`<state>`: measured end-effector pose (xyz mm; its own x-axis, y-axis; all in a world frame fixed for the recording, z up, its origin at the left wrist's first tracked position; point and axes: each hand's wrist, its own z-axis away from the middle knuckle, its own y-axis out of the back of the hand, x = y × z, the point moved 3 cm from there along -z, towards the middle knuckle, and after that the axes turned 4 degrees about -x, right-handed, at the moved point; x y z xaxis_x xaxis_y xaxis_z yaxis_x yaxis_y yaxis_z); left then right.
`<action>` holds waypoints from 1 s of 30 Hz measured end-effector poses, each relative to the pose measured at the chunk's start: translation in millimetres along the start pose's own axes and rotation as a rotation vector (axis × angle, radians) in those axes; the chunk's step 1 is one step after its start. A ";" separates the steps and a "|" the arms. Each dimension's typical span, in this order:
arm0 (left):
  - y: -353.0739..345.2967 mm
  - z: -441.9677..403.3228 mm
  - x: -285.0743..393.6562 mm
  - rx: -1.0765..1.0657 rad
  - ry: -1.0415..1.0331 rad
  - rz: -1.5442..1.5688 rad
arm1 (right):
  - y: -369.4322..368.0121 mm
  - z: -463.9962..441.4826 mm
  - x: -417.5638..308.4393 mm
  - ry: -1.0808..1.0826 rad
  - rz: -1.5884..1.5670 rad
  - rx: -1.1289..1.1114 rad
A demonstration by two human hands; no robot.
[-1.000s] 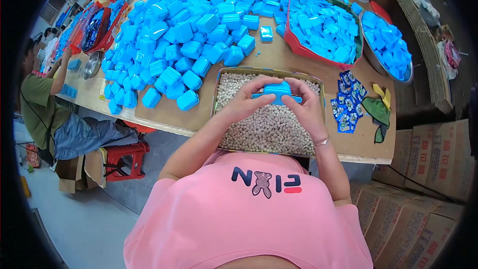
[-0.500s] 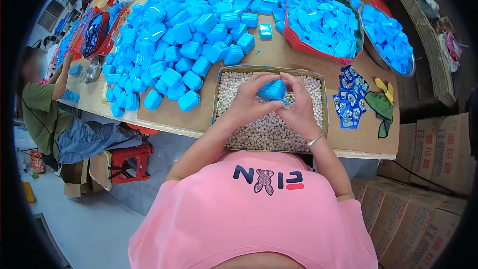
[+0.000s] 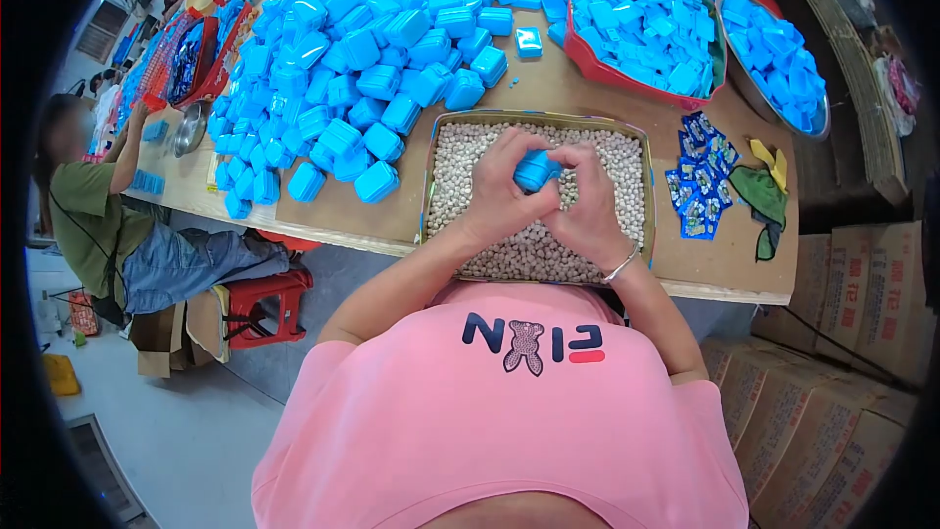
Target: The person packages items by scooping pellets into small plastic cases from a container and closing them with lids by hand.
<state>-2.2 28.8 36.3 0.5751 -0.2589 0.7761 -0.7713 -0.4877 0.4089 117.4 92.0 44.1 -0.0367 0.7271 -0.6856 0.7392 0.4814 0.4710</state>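
Head view, watched from my remote station. My left hand (image 3: 501, 194) and right hand (image 3: 589, 201) are both curled nearly closed on one small blue plastic case (image 3: 536, 171), its near side framed by thumbs and forefingers. The case sits above the middle of a shallow rectangular tray (image 3: 647, 191) filled with pale round pellets (image 3: 465, 162).

Placement: the two-sided hold probably steadies the case and lets pressure come from both sides at once. Working over the tray would, I judge, catch anything that drops. The tray stands at the table's (image 3: 607, 103) near edge, close to the body, so the forearms reach in with elbows bent. A heap of blue cases (image 3: 362, 78) lies beyond and left; a red tub (image 3: 602, 71) of flatter blue pieces stands beyond and right. Loose printed blue packets (image 3: 700, 176) lie right of the tray, seemingly within easy reach, with a green-and-yellow cloth (image 3: 759, 191) beside them.

Hard to make out: the fingers cover most of the case, so I cannot tell whether it is fully shut or what is inside. Clearance above the pellets is unreadable. The heap's far end is cut off at the top edge. Packet print is too small to read.
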 end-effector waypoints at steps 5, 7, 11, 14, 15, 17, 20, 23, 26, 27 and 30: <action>-3.5 2.4 -4.9 -0.026 0.111 0.035 | -0.9 0.4 -0.7 0.000 0.030 -0.001; -0.9 0.8 -1.8 -0.067 0.133 0.017 | 1.8 0.5 -2.5 -0.007 0.017 0.023; 8.5 -3.1 6.2 -0.014 0.190 0.588 | 16.8 2.8 5.4 -0.237 -0.360 0.079; -1.4 1.8 -5.1 0.021 0.302 0.984 | 12.0 3.4 14.8 -0.328 -0.762 0.092; -3.9 3.2 -7.0 0.045 0.390 1.007 | 8.7 0.3 14.5 -0.361 -0.751 0.058; -1.0 -0.6 -15.0 0.086 0.462 0.928 | 7.6 -8.4 7.1 -0.380 -0.743 0.023; 19.0 -7.1 -12.5 0.055 -0.083 -0.152 | 24.8 -19.2 -32.5 0.080 0.493 0.141; 13.2 -2.9 -3.1 -0.057 -0.148 -0.223 | 19.9 -15.6 -37.3 0.319 0.290 -0.086; 14.4 -4.6 6.7 -0.151 -0.113 -0.139 | 29.6 -22.6 -32.0 0.130 0.204 -0.132; 13.1 -4.5 6.9 -0.189 -0.042 -0.022 | 33.7 -23.8 -31.3 0.100 0.166 -0.083; 9.1 -3.1 7.6 -0.230 0.001 0.070 | 38.2 -25.2 -30.7 0.109 0.134 -0.034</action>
<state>-5.6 25.0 47.5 0.5178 -0.2846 0.8067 -0.8512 -0.2662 0.4524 129.8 100.4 97.2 -0.0132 0.8339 -0.5518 0.7195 0.3911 0.5739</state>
